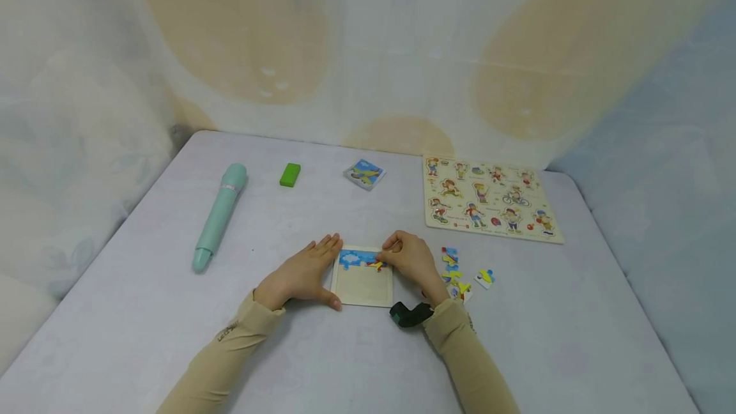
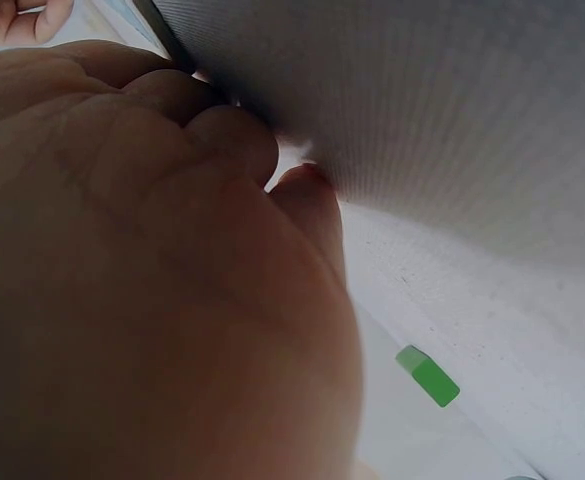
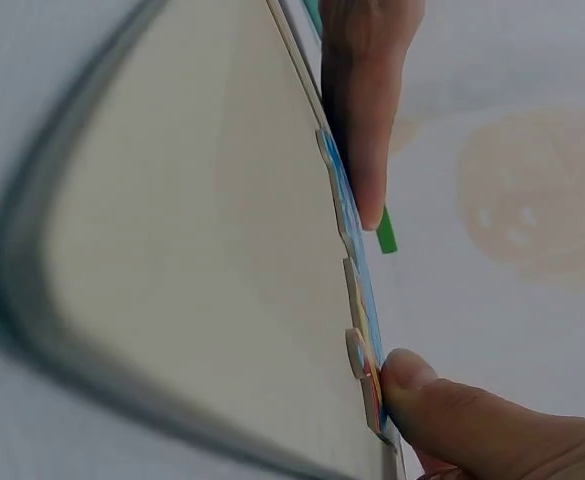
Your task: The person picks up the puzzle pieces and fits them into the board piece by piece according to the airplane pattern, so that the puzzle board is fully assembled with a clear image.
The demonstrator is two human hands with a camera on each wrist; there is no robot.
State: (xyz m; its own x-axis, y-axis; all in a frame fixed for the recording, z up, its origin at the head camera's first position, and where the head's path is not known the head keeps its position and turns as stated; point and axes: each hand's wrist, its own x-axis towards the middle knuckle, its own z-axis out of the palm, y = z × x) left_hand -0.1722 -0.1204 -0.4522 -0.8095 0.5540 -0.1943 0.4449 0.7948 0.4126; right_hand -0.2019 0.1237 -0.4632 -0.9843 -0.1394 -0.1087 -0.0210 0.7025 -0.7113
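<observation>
A square wooden puzzle board (image 1: 362, 287) lies on the table, its top strip filled with blue sky jigsaw pieces (image 1: 352, 257). My left hand (image 1: 301, 273) rests along the board's left edge, fingers straight and thumb spread near the lower left corner. At the upper right corner, my right hand (image 1: 411, 260) pinches a red-and-yellow puzzle piece (image 1: 377, 265) with thumb and fingertips. In the right wrist view, the thumb (image 3: 442, 400) touches the piece at the end of the row; the index fingertip is hidden. Loose puzzle pieces (image 1: 450, 259) lie right of the right hand.
Another loose piece (image 1: 485, 278) lies farther right. Behind are a figure puzzle board (image 1: 489, 200), a small airplane picture card (image 1: 365, 174) and a green block (image 1: 290, 175). A mint-green microphone-shaped object (image 1: 220, 217) lies at left. A black wrist strap (image 1: 411, 315) is on the right wrist.
</observation>
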